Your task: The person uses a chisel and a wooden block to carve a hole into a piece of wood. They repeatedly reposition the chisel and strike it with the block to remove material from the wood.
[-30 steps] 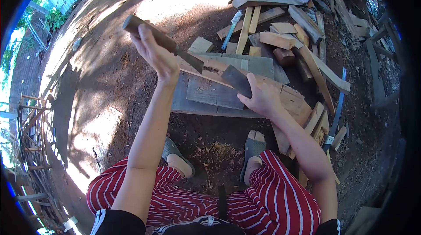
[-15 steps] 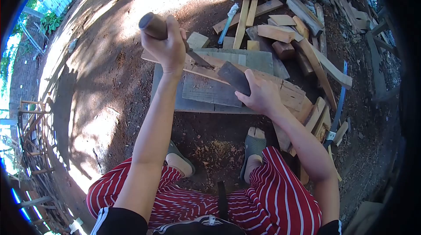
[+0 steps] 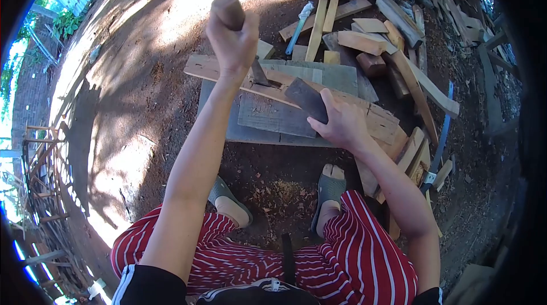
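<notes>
— Outdoors, then, on bare earth. What is each hand on?

— A seated person's left hand (image 3: 232,37) is clenched tight round the wooden handle of a chopping tool (image 3: 228,10), held high. Its metal blade (image 3: 260,74) points down at a pale plank (image 3: 199,67). The right hand (image 3: 342,124) is wrapped round the near end of a dark block (image 3: 305,97), which stands tilted on that plank.

— How do they handle?

— The tool looks stiff and blade-heavy, and the round handle is the only safe hold. The block seems rigid, light and thin, so it is best pinched low, with fingers away from the top edge.

— And around them?

— The plank lies across a grey board (image 3: 273,118) just in front of the person's sandalled feet. Offcuts (image 3: 359,42) are heaped beyond.
</notes>
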Motion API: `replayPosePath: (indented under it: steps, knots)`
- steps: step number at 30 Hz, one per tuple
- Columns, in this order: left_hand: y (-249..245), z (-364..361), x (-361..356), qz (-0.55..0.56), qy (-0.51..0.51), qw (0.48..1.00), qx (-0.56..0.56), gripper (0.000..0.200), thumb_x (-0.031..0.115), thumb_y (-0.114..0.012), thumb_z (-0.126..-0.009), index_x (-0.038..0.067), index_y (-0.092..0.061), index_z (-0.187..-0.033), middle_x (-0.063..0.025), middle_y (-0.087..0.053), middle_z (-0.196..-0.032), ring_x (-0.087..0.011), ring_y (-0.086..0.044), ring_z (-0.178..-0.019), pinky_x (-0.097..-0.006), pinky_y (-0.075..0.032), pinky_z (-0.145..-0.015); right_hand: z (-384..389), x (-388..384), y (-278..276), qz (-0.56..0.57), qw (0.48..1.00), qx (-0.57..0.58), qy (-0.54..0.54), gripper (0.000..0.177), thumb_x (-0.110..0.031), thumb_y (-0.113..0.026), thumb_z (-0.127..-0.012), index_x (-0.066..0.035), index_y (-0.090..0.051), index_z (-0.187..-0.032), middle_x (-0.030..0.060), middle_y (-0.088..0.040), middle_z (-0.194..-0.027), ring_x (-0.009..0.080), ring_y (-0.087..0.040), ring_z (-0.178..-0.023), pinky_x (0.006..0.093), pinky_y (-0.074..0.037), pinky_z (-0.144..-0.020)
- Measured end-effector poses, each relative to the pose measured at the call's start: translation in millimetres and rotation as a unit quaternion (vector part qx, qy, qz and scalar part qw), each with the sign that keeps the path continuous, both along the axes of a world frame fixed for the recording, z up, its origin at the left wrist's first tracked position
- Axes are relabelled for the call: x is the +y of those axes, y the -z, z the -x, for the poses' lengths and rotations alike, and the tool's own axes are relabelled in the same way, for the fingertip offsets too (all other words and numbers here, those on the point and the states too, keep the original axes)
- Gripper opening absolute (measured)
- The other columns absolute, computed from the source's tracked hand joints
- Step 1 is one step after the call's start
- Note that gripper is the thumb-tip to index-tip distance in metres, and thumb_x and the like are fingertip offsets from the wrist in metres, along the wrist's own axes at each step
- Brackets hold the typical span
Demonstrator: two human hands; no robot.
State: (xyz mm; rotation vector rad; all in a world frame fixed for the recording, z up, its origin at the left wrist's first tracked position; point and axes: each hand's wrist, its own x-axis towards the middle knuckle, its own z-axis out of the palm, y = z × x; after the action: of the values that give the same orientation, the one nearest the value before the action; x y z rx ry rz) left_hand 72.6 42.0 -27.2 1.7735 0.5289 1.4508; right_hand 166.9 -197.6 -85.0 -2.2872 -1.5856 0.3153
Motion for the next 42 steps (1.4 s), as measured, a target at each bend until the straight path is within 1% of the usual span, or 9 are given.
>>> replayPosePath:
  steps: [9, 15, 18, 20, 22, 25, 30, 36, 42]
  knots:
    - [1.7, -4.4, -23.0, 0.000, 0.006, 1.000, 0.005, 0.015, 0.008, -0.067, -0.078, 0.004, -0.056, -0.088, -0.0089, -0.059, -0.079, -0.0203, -0.059, -0.070, -0.0340, -0.048, -0.069, -13.1, 9.4, -19.2, -0.026, 0.990, 0.129, 0.050, 0.057, -0.046, -0.071, -0.080, -0.003, -0.051, -0.112, 0.0256, -0.068, -0.084, 0.0441, -0.067, -0.076, 0.0491, -0.053, -0.067]
    - [3.4, 1.2, -27.7, -0.037, -0.002, 0.999, 0.041, 0.021, 0.005, -0.068, -0.072, 0.001, -0.055, -0.089, -0.0124, -0.055, -0.081, -0.0284, -0.058, -0.073, -0.0356, -0.048, -0.070, 3.0, 49.0, -181.1, -0.430, 0.885, 0.170, -0.041, 0.056, -0.042, -0.068, -0.086, 0.005, -0.050, -0.111, 0.0158, -0.067, -0.075, 0.0290, -0.066, -0.062, 0.0454, -0.053, -0.063]
    - [-0.9, 2.5, -32.4, -0.045, 0.014, 0.999, -0.006, 0.023, 0.006, -0.070, -0.071, 0.002, -0.055, -0.088, -0.0122, -0.055, -0.081, -0.0279, -0.059, -0.073, -0.0349, -0.048, -0.070, 23.2, 64.4, -204.3, -0.446, 0.872, 0.173, -0.100, 0.055, -0.039, -0.067, -0.086, 0.004, -0.048, -0.115, 0.0179, -0.067, -0.075, 0.0336, -0.067, -0.063, 0.0461, -0.053, -0.062]
    - [-1.3, 3.7, -37.7, -0.051, 0.030, 0.997, -0.059, 0.024, 0.006, -0.071, -0.071, 0.002, -0.055, -0.088, -0.0121, -0.056, -0.081, -0.0277, -0.059, -0.073, -0.0343, -0.048, -0.070, 29.6, 73.8, -192.9, -0.158, 0.979, -0.064, -0.107, 0.057, -0.039, -0.066, -0.085, 0.005, -0.049, -0.116, 0.0237, -0.068, -0.081, 0.0416, -0.069, -0.073, 0.0460, -0.054, -0.065]
    - [5.3, 7.4, -39.3, 0.042, 0.089, 0.992, -0.078, 0.025, 0.005, -0.072, -0.070, 0.002, -0.055, -0.088, -0.0118, -0.056, -0.082, -0.0264, -0.059, -0.074, -0.0330, -0.048, -0.071, 19.8, 78.0, -197.8, -0.156, 0.973, -0.119, -0.125, 0.053, -0.038, -0.066, -0.085, 0.006, -0.052, -0.111, 0.0248, -0.068, -0.081, 0.0391, -0.070, -0.075, 0.0453, -0.055, -0.067]
    - [9.1, 9.3, -33.6, -0.038, 0.017, 0.999, 0.001, 0.023, 0.004, -0.072, -0.070, 0.002, -0.055, -0.086, -0.0128, -0.056, -0.082, -0.0293, -0.058, -0.076, -0.0346, -0.048, -0.071, 33.6, 72.2, -244.5, -0.285, 0.946, 0.059, -0.141, 0.051, -0.038, -0.065, -0.086, 0.006, -0.054, -0.109, 0.0256, -0.068, -0.084, 0.0360, -0.071, -0.080, 0.0433, -0.056, -0.070]
    - [14.4, 12.4, -27.9, -0.050, 0.062, 0.997, -0.014, 0.022, 0.002, -0.070, -0.071, 0.002, -0.056, -0.087, -0.0111, -0.058, -0.087, -0.0265, -0.060, -0.078, -0.0351, -0.048, -0.071, 25.5, 69.6, -181.8, -0.215, 0.968, -0.026, -0.131, 0.053, -0.042, -0.065, -0.087, 0.005, -0.054, -0.108, 0.0237, -0.068, -0.082, 0.0370, -0.069, -0.075, 0.0444, -0.054, -0.069]
    - [10.8, 33.8, -41.9, 0.153, 0.031, 0.988, -0.001, 0.014, 0.007, -0.069, -0.083, 0.005, -0.056, -0.086, -0.0033, -0.062, -0.076, -0.0098, -0.058, -0.067, -0.0276, -0.049, -0.064, 4.3, 39.3, -112.1, -0.257, 0.926, 0.275, 0.027, 0.075, -0.050, -0.070, -0.081, 0.007, -0.047, -0.124, 0.0267, -0.066, -0.097, 0.0371, -0.068, -0.091, 0.0423, -0.051, -0.081]
    - [25.7, 49.2, -74.7, 0.067, 0.007, 0.995, -0.067, 0.017, -0.002, -0.067, -0.086, 0.006, -0.053, -0.081, -0.0007, -0.058, -0.075, -0.0061, -0.054, -0.066, -0.0238, -0.044, -0.061, -11.8, 3.5, 1.1, -0.078, 0.979, 0.139, 0.125, 0.074, -0.050, -0.068, -0.081, 0.003, -0.044, -0.127, 0.0296, -0.066, -0.101, 0.0441, -0.065, -0.097, 0.0474, -0.050, -0.084]
